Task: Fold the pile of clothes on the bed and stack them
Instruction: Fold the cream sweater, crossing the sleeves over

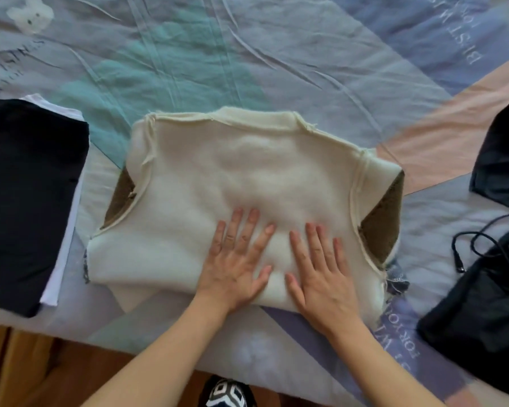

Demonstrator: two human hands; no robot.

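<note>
A cream fleece garment (pixel 235 171), inside out with raw seams showing and olive-brown patches at both sides, lies folded in the middle of the bed. My left hand (pixel 235 259) and my right hand (pixel 321 271) press flat on its near half, side by side, fingers straight and spread. At the left lies a folded stack: a black garment (pixel 27 195) on top of a white one (pixel 62 254). Dark unfolded clothes (pixel 500 160) lie at the right edge.
The bedsheet (pixel 218 54) is patterned in blue, teal and pink with printed lettering. A black bag (pixel 479 312) with a black cable (pixel 467 248) sits at the near right. Wooden floor (pixel 41 371) shows below the bed's near edge.
</note>
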